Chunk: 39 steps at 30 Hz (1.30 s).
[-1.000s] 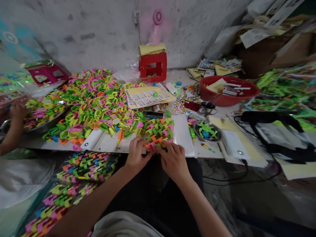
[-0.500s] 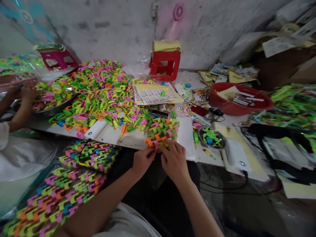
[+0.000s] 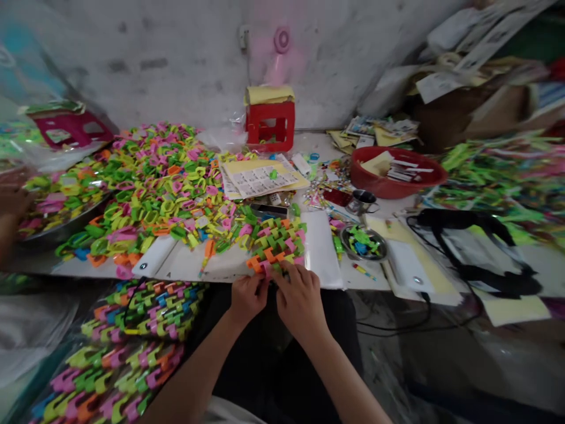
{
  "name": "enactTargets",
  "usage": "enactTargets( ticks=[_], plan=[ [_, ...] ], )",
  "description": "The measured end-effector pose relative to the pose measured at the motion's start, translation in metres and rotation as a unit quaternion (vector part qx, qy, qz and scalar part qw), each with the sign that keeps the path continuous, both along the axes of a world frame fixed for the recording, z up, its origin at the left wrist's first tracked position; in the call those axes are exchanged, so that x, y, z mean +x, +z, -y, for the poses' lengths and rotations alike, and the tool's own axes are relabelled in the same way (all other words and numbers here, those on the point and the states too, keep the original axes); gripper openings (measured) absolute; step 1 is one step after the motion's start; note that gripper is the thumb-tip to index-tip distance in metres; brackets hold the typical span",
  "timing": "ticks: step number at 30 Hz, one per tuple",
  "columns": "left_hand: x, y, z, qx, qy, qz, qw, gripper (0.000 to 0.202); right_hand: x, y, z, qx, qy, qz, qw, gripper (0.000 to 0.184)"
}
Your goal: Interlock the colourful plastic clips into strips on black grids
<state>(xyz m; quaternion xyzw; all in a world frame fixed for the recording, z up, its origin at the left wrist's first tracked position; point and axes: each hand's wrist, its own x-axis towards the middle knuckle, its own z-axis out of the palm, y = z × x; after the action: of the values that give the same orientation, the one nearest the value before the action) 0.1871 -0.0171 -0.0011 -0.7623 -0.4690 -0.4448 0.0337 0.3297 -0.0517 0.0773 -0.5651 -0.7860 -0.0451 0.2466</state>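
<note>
Rows of small curved plastic pieces (image 3: 279, 238) in orange, pink, green and yellow lie close together at the table's front edge. Both my hands are at the near end of these rows. My left hand (image 3: 248, 298) is closed, thumb and fingers pinched at a pink plastic piece (image 3: 265, 270). Beside it, my right hand (image 3: 301, 296) bends over the nearest row, its fingers curled down on the pieces. Its fingertips are partly hidden, so what they grip is unclear. A white plastic sheet (image 3: 323, 250) lies right of the rows.
Loose plastic pieces (image 3: 163, 182) are heaped at the left. Bagged rows of pieces (image 3: 110, 371) lie below the table. Rightward are a metal bowl (image 3: 383, 250), a metal cup (image 3: 362, 203), a red basin (image 3: 362, 176) and a white power bank (image 3: 406, 268). A co-worker's hand (image 3: 13, 203) shows at far left.
The view has swung to the right, so things on the table sit further left. My hands stay at the near end of the rows, with little visible change in grip.
</note>
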Motion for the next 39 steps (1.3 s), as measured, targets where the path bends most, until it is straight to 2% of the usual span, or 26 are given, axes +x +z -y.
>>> enactTargets(
  ticks=[4, 9, 12, 15, 19, 24, 29, 31, 33, 35, 39],
  plan=[
    [-0.003, -0.001, -0.005, 0.016, -0.027, 0.004, 1.000, 0.009, -0.005, -0.006, 0.000, 0.022, -0.023, 0.005, 0.999, 0.048],
    [-0.009, -0.005, -0.008, 0.005, -0.029, 0.008, 1.000, 0.012, -0.008, -0.002, -0.001, 0.002, -0.032, 0.001, 0.999, 0.049],
    [-0.009, -0.008, -0.008, -0.002, -0.019, 0.013, 1.000, 0.018, 0.005, 0.001, -0.003, -0.005, -0.029, -0.019, 0.999, 0.046],
    [-0.007, -0.009, -0.006, -0.007, -0.009, 0.028, 1.000, 0.022, 0.032, 0.003, -0.011, 0.001, -0.054, -0.041, 0.998, 0.038],
    [-0.005, -0.008, -0.001, -0.004, -0.007, 0.045, 0.999, 0.021, 0.062, 0.008, -0.026, -0.031, -0.046, -0.021, 0.998, 0.032],
    [-0.004, -0.008, 0.005, -0.024, -0.015, 0.053, 0.998, 0.021, 0.065, 0.012, -0.040, -0.042, -0.035, 0.008, 0.998, 0.032],
    [-0.012, 0.002, 0.014, -0.077, -0.032, 0.095, 0.992, 0.021, 0.069, 0.000, -0.043, -0.017, -0.027, 0.006, 0.999, 0.031],
    [-0.027, 0.007, 0.009, -0.098, -0.004, 0.148, 0.984, 0.021, 0.075, -0.009, -0.040, 0.010, -0.011, -0.006, 1.000, 0.030],
    [-0.050, 0.010, -0.004, -0.111, 0.068, 0.212, 0.969, 0.025, 0.079, -0.018, -0.034, 0.042, -0.004, -0.037, 0.998, 0.033],
    [-0.078, 0.011, -0.023, -0.116, 0.149, 0.226, 0.956, 0.029, 0.081, -0.028, -0.025, 0.071, -0.022, -0.084, 0.994, 0.036],
    [-0.123, 0.007, -0.059, -0.148, 0.237, 0.069, 0.958, 0.065, 0.071, -0.060, 0.001, 0.080, -0.050, -0.160, 0.983, 0.035]
  ],
)
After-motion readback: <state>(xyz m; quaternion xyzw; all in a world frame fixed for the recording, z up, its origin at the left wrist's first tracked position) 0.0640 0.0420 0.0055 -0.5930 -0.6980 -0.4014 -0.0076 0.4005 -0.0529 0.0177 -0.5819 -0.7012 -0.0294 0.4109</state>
